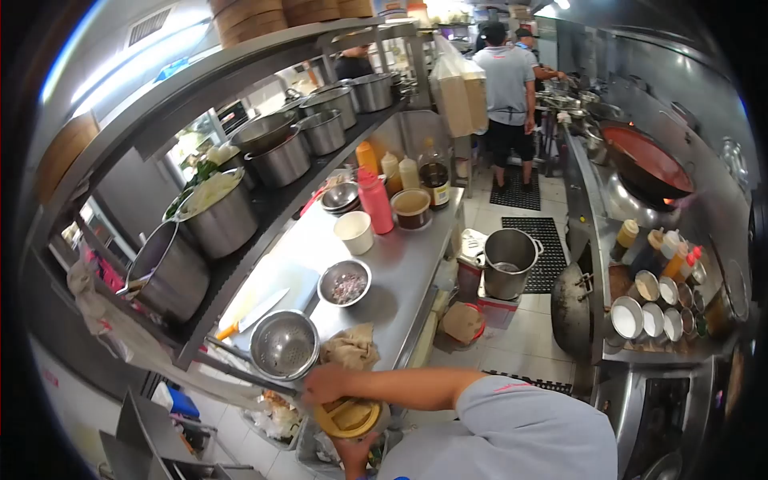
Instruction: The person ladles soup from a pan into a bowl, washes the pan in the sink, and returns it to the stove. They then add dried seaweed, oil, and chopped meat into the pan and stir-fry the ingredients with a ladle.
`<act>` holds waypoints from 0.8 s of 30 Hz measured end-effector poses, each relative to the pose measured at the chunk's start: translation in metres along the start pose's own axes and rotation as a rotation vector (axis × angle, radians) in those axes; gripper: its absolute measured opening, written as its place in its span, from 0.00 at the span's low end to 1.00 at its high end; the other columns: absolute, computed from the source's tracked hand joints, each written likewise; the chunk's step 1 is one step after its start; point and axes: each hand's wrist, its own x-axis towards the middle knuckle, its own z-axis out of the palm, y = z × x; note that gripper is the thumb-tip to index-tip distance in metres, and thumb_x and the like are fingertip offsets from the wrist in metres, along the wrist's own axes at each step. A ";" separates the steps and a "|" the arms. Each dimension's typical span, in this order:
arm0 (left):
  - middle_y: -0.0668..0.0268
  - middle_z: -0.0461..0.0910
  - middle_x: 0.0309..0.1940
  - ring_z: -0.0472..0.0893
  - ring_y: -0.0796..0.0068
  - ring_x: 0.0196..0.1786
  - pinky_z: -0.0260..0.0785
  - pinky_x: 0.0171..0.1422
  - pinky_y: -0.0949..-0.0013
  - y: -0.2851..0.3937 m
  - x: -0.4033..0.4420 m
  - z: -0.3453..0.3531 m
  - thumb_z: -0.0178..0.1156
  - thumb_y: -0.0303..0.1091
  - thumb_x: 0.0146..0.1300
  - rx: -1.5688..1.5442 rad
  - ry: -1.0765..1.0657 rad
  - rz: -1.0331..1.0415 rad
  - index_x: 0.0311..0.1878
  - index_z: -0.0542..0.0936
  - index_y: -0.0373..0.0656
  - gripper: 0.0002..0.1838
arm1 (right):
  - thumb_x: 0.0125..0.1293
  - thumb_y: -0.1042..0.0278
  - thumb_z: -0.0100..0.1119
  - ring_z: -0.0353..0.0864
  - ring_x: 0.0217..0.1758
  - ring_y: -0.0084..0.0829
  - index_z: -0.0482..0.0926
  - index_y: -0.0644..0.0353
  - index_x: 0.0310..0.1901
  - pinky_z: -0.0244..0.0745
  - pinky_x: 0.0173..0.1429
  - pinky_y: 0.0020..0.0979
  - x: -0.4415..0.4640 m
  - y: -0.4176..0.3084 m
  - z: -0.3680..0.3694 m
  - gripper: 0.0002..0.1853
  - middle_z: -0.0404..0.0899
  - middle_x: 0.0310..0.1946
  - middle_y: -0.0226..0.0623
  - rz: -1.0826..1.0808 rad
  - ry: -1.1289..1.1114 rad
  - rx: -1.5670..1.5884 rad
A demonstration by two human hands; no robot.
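Note:
A round yellow tub-like thing (352,418) is tilted near the bottom of the head view. My left hand (358,453) is closed on its lower edge. Across the top of it reaches my right arm, with my right hand (324,385) closed at its upper left side; whatever those fingers hold is hidden. Just above my right hand, on the counter corner, sit a perforated steel colander (284,344) and a crumpled brown cloth (350,347). Under the yellow thing shows a lined bin (314,450), partly covered by my hands.
On the counter (392,292) are a knife (264,310), a steel bowl with chopped pieces (345,283), a white tub (354,232) and several bottles. Steel pots line the shelf (316,172). A large pot (510,262) stands on the floor side. Right, a wok (646,160) sits over flame. People work beyond.

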 end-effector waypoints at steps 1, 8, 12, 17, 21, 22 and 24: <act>0.52 0.58 0.67 0.64 0.58 0.67 0.58 0.71 0.57 0.002 0.001 0.003 0.80 0.33 0.35 -0.070 -0.007 -0.002 0.71 0.44 0.38 0.64 | 0.59 0.47 0.49 0.81 0.37 0.50 0.82 0.59 0.30 0.76 0.42 0.47 0.005 -0.006 0.006 0.22 0.81 0.30 0.48 -0.026 -0.058 -0.057; 0.53 0.59 0.67 0.63 0.58 0.68 0.52 0.73 0.58 -0.002 0.002 0.003 0.79 0.29 0.32 -0.222 0.147 0.018 0.72 0.46 0.38 0.64 | 0.58 0.44 0.49 0.82 0.38 0.51 0.84 0.61 0.32 0.76 0.45 0.45 0.037 -0.018 0.024 0.26 0.83 0.32 0.49 -0.093 -0.288 -0.113; 0.53 0.59 0.67 0.64 0.59 0.67 0.54 0.73 0.57 -0.002 0.002 0.005 0.77 0.25 0.33 -0.289 0.151 -0.033 0.72 0.44 0.39 0.64 | 0.58 0.41 0.49 0.82 0.36 0.48 0.84 0.62 0.32 0.76 0.44 0.44 0.042 -0.021 0.023 0.28 0.83 0.29 0.47 -0.052 -0.359 -0.102; 0.52 0.58 0.67 0.66 0.58 0.66 0.62 0.70 0.56 0.021 0.005 0.012 0.75 0.22 0.35 -0.348 0.056 -0.070 0.72 0.41 0.41 0.64 | 0.56 0.43 0.49 0.83 0.36 0.45 0.84 0.63 0.31 0.75 0.43 0.42 0.036 -0.031 -0.002 0.27 0.83 0.28 0.46 -0.011 -0.478 0.004; 0.53 0.59 0.66 0.67 0.60 0.65 0.61 0.70 0.58 0.018 0.006 0.011 0.72 0.19 0.37 -0.325 0.047 -0.039 0.72 0.43 0.40 0.60 | 0.54 0.46 0.50 0.83 0.37 0.44 0.85 0.63 0.31 0.75 0.44 0.40 0.028 -0.031 -0.017 0.25 0.83 0.30 0.47 0.011 -0.430 0.049; 0.53 0.59 0.66 0.67 0.60 0.65 0.61 0.70 0.58 0.009 0.006 0.009 0.72 0.19 0.37 -0.314 0.052 -0.038 0.72 0.43 0.40 0.60 | 0.54 0.46 0.50 0.83 0.37 0.44 0.85 0.63 0.31 0.75 0.44 0.40 0.031 -0.024 -0.009 0.25 0.83 0.30 0.47 0.009 -0.428 0.050; 0.52 0.59 0.66 0.67 0.60 0.66 0.61 0.70 0.58 -0.013 0.003 0.004 0.72 0.19 0.37 -0.284 0.058 -0.038 0.72 0.43 0.40 0.60 | 0.57 0.49 0.51 0.81 0.30 0.41 0.83 0.63 0.26 0.74 0.39 0.40 0.039 -0.010 0.006 0.23 0.80 0.21 0.43 -0.064 -0.311 0.100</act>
